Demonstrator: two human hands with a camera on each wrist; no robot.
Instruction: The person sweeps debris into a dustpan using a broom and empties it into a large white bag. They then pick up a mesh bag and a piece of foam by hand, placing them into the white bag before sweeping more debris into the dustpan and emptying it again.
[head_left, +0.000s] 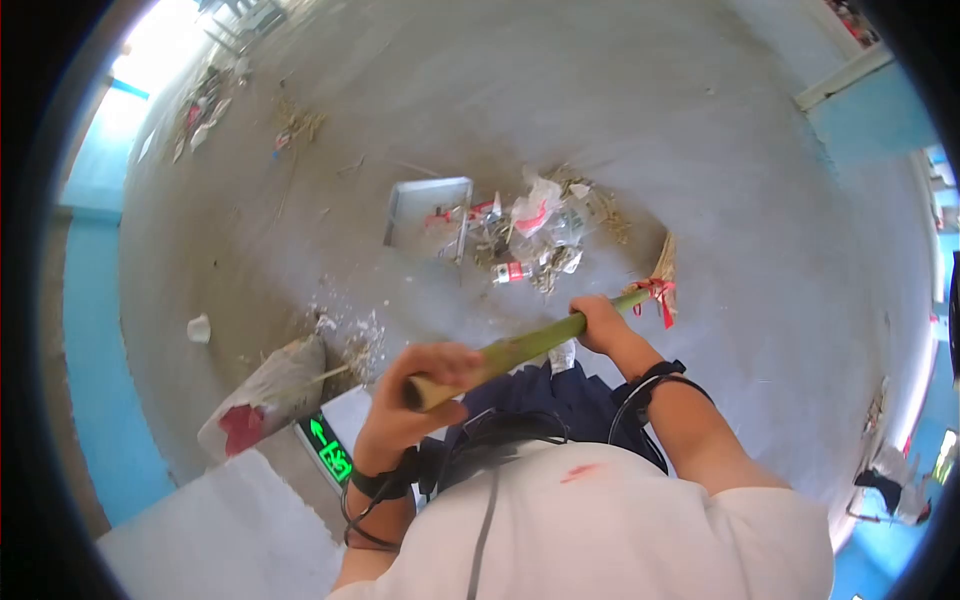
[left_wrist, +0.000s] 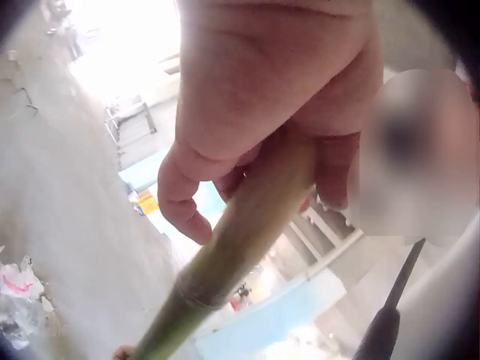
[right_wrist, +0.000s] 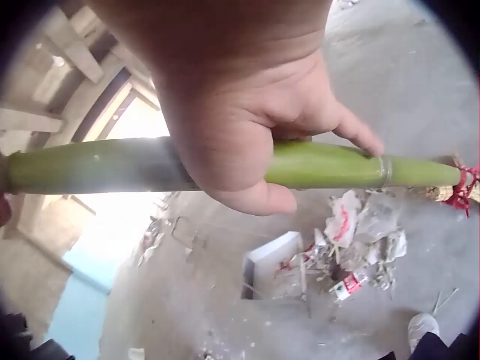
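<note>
A green bamboo pole point(head_left: 530, 345) with a straw broom head point(head_left: 665, 265) tied on by red strips slants across the body in the head view. Near its hollow end my left hand point(head_left: 405, 400) grips it, fingers curled round the pole point(left_wrist: 247, 217) in the left wrist view. Lower down, close to the broom head, my right hand point(head_left: 600, 325) holds the pole; the right wrist view shows thumb and fingers wrapped over it. A heap of plastic bags and scraps point(head_left: 545, 220) lies on the floor, beside and partly inside a shallow metal tray point(head_left: 428, 190).
A white sack point(head_left: 275, 385) lies at the left, beside a green exit sign point(head_left: 328, 448) and a white board point(head_left: 230, 530). Small litter piles point(head_left: 295, 128) are on the floor at the upper left. A white cup point(head_left: 199, 329) is near the blue wall.
</note>
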